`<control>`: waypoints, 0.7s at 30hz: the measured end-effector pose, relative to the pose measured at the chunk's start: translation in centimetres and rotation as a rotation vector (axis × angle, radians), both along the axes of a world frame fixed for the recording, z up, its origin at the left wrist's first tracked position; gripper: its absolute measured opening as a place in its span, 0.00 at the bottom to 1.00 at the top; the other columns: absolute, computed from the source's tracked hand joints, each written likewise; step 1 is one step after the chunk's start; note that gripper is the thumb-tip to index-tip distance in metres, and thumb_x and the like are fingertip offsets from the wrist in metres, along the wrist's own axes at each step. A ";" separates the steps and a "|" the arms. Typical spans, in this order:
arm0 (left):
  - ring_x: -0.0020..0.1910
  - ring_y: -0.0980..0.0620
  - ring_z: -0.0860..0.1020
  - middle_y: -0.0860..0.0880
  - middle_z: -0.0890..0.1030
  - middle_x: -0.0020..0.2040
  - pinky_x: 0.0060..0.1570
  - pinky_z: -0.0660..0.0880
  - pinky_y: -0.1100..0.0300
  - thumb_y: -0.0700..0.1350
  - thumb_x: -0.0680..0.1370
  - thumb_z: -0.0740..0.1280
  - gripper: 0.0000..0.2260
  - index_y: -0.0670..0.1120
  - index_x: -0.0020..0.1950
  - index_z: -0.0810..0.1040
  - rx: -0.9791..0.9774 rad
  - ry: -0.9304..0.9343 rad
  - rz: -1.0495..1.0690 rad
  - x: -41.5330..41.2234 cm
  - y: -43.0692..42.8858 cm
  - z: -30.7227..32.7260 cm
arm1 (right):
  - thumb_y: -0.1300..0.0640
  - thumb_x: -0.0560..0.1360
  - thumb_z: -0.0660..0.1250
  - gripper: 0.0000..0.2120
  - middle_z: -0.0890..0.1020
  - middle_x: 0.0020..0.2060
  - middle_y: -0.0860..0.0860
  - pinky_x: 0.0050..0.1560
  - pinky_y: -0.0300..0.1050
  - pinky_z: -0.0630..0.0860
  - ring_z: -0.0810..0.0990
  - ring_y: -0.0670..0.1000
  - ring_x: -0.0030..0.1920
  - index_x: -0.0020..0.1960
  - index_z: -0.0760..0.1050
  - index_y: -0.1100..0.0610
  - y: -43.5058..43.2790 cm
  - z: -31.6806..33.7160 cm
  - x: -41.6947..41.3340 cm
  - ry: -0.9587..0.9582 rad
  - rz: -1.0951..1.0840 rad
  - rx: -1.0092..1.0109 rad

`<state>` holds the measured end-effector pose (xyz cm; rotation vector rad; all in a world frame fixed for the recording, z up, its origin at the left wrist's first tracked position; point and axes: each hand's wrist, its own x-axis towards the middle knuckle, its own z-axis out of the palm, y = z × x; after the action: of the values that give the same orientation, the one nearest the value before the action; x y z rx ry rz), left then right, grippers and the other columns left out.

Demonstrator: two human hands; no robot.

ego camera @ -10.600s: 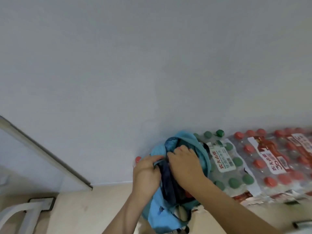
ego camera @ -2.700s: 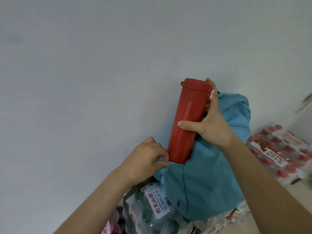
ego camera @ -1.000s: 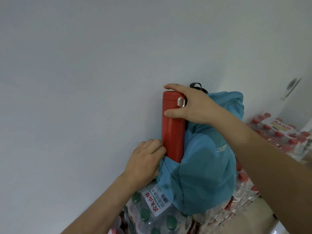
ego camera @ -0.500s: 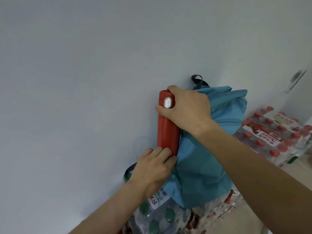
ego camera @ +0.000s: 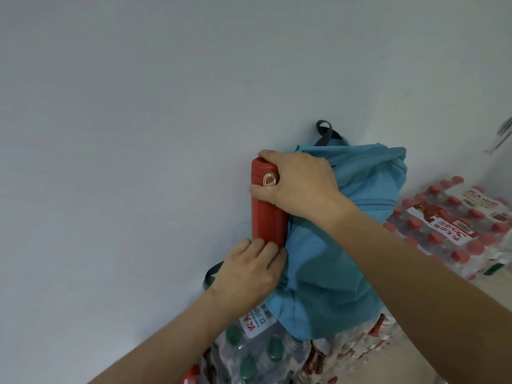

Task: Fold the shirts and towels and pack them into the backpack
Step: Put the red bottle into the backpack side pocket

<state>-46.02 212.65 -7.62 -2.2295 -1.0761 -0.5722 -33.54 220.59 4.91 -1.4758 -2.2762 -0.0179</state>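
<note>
A teal backpack stands upright against the white wall on top of shrink-wrapped bottle packs. A red flask sticks up out of its left side pocket, its lower end hidden in the fabric. My right hand grips the flask's top, fingers curled over the lid. My left hand holds the pocket's edge just below the flask, fingers curled on the fabric. No shirts or towels are in sight.
A pack of green-capped water bottles lies under the backpack. Packs of red-capped bottles are stacked to the right. A dark carry loop sticks up from the backpack's top against the wall.
The flask has gone deeper into the side pocket. My right hand has shifted over its lid, and my left hand stays at the pocket's edge.
</note>
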 end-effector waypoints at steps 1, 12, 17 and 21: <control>0.36 0.50 0.75 0.49 0.78 0.41 0.35 0.69 0.58 0.40 0.73 0.69 0.09 0.45 0.52 0.81 -0.027 -0.001 0.002 -0.1 -0.3 -0.3 | 0.32 0.69 0.62 0.29 0.81 0.52 0.47 0.51 0.50 0.72 0.78 0.52 0.53 0.67 0.68 0.42 0.1 0.0 0.1 -0.010 0.002 0.002; 0.53 0.62 0.78 0.59 0.80 0.54 0.54 0.74 0.68 0.44 0.69 0.76 0.18 0.58 0.56 0.78 -0.707 -1.178 0.117 -0.4 -1.2 -1.9 | 0.43 0.63 0.75 0.30 0.79 0.57 0.38 0.63 0.45 0.73 0.77 0.40 0.57 0.65 0.73 0.41 2.8 1.2 3.4 0.191 0.418 -0.373; 0.46 0.52 0.80 0.47 0.83 0.49 0.46 0.79 0.60 0.47 0.76 0.68 0.11 0.41 0.52 0.83 -0.219 -0.505 0.124 0.5 -1.6 -3.8 | 0.46 0.65 0.76 0.29 0.79 0.58 0.39 0.63 0.43 0.73 0.78 0.40 0.56 0.65 0.74 0.43 4.2 1.6 4.6 0.210 0.443 -0.375; 0.39 0.50 0.75 0.47 0.81 0.43 0.40 0.75 0.58 0.40 0.75 0.71 0.03 0.40 0.46 0.82 -0.117 -0.245 0.046 1.1 -1.1 -3.8 | 0.43 0.64 0.75 0.29 0.80 0.57 0.40 0.62 0.47 0.74 0.78 0.42 0.55 0.64 0.74 0.41 4.5 1.4 4.9 0.182 0.424 -0.356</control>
<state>-44.92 211.58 -11.43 -2.2700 -1.3109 -0.7966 -28.64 225.09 6.35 -1.0580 -2.4746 0.6478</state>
